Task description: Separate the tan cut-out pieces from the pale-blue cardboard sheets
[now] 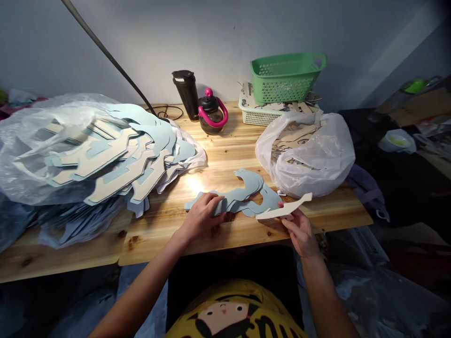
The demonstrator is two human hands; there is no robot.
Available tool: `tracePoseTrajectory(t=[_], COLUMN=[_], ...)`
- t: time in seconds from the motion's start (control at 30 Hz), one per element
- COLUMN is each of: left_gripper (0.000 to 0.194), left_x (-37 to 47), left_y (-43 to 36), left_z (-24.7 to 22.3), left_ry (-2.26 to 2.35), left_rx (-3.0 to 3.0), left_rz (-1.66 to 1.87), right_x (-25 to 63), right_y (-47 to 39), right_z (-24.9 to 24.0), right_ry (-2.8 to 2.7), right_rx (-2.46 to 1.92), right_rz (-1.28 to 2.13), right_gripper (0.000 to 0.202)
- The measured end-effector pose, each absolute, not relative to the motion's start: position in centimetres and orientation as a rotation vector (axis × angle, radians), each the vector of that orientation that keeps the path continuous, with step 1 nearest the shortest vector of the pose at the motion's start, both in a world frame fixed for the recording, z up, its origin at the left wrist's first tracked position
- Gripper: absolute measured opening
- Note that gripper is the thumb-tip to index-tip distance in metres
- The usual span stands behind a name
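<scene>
Several light blue curved cut pieces [246,188] lie overlapping near the front of the wooden table. My left hand [203,217] is closed on the left end of these blue pieces, its thumb and fingers at their edge. To the right, my right hand [299,230] pinches a cream-coloured cut piece [282,211], raised a little and tilted over the right end of the blue ones. Its fingertips are partly hidden by that piece.
A big plastic bag with blue and cream pieces [116,150] fills the left side. A white bag of scraps [313,159] stands at the right, a green basket [285,77] on a white tray [259,117] behind. A black tumbler [186,94] and a pink-handled bottle [210,115] stand at the back.
</scene>
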State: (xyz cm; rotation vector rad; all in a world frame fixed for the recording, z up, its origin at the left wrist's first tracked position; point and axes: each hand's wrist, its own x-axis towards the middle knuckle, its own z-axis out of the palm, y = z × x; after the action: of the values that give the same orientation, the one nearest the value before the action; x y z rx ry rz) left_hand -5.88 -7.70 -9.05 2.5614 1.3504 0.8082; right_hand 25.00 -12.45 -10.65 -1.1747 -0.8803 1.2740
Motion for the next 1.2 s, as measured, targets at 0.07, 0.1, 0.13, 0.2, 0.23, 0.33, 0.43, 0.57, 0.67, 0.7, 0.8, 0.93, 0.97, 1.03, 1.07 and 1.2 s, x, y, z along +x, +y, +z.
tracePoseTrajectory(t=[0.07,0.1,0.13,0.2,0.23,0.33,0.43,0.57,0.67,0.7,0.8,0.93,0.97,1.03,1.07,1.2], left_gripper=[0.038,0.037,0.036,0.036,0.036,0.034,0.034,0.044,0.04,0.04,0.04,0.029,0.028,0.027,0.026,0.024], left_x=[-5.7,-5.6,-5.4,-4.9,-4.6,-3.8,-3.1,-2.2,-0.9,-0.5,0.6,0.5,0.2,-0.6,-1.0,-2.5], left_y=[-8.2,-8.6,-9.0,-10.0,-10.5,-11.8,-12.5,-13.1,-13.3,-13.2,-12.8,-12.4,-12.4,-12.5,-12.6,-13.3], left_z=[-8.7,-8.4,-8.3,-8.1,-8.1,-8.9,-9.7,-8.7,-7.0,-6.5,-5.8,-6.0,-6.1,-6.5,-6.6,-7.3], left_ry=[1.339,1.318,1.294,1.249,1.234,1.188,1.153,1.137,1.035,0.977,0.885,0.961,0.994,1.08,1.122,1.214], left_rx=[2.558,2.563,2.57,2.582,2.58,2.565,2.525,2.225,1.739,1.569,1.181,0.997,0.985,0.971,0.968,0.997], left_rz=[0.891,0.91,0.92,0.92,0.906,0.83,0.735,0.849,0.913,0.932,0.988,1.076,1.111,1.186,1.219,1.262], right_x=[25.2,25.4,25.7,26.7,27.3,28.4,27.9,24.8,22.0,21.2,19.4,18.8,18.9,19.5,19.9,20.8], right_y=[-12.6,-12.6,-12.6,-12.7,-12.7,-12.8,-12.9,-13.1,-12.8,-12.7,-12.3,-12.2,-12.2,-12.5,-12.7,-13.3], right_z=[-10.6,-10.5,-10.2,-9.5,-8.9,-7.2,-6.2,-5.8,-5.8,-5.8,-6.1,-7.2,-7.5,-8.2,-8.4,-8.9], right_ry=[-0.921,-0.899,-0.857,-0.765,-0.729,-0.695,-0.744,-0.8,-0.76,-0.753,-0.765,-0.801,-0.81,-0.828,-0.842,-1.015], right_rx=[-1.224,-1.243,-1.244,-1.194,-1.148,-1.003,-0.93,-0.843,-0.773,-0.771,-0.798,-0.823,-0.838,-0.886,-0.911,-0.957], right_rz=[1.213,1.165,1.119,1.047,1.014,0.963,1.041,1.23,1.388,1.432,1.519,1.543,1.533,1.491,1.461,1.435], right_gripper=[0.043,0.039,0.035,0.029,0.026,0.034,0.06,0.061,0.053,0.054,0.055,0.043,0.039,0.035,0.036,0.052])
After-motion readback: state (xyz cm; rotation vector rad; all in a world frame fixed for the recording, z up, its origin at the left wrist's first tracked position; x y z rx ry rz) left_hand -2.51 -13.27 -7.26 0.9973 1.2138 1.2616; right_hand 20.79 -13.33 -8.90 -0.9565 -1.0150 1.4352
